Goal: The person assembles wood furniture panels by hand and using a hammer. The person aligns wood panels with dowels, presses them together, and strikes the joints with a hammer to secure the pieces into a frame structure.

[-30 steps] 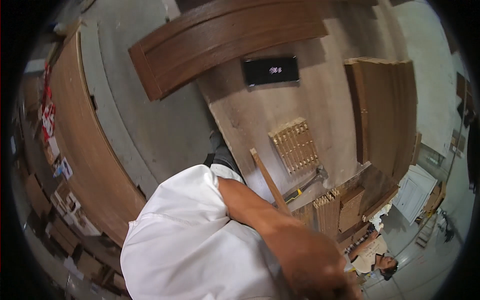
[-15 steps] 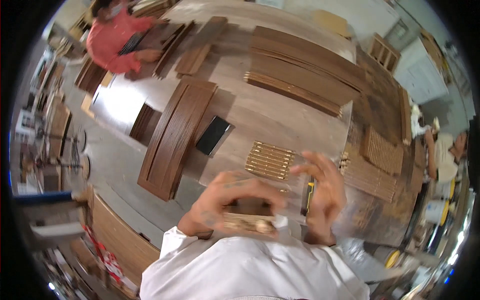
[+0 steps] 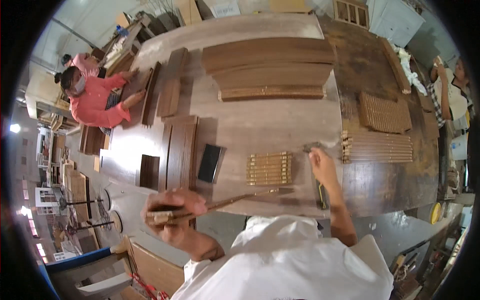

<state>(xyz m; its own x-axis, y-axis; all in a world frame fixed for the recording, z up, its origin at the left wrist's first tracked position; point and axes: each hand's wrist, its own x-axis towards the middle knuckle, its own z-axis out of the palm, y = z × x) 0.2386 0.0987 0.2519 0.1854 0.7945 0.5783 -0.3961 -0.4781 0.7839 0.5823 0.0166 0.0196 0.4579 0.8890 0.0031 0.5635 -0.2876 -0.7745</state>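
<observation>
While the left hand (image 3: 172, 212) clamps a thin wooden slat (image 3: 235, 200) at the worktop's (image 3: 260, 125) near edge, the right hand (image 3: 322, 167), fingers loosely curled and empty, touches a small dark tool (image 3: 311, 147).

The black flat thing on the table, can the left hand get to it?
Probably yes. The black pad lies uncovered on the table, just beyond the left hand, but that hand is already gripping thin wooden strips.
</observation>
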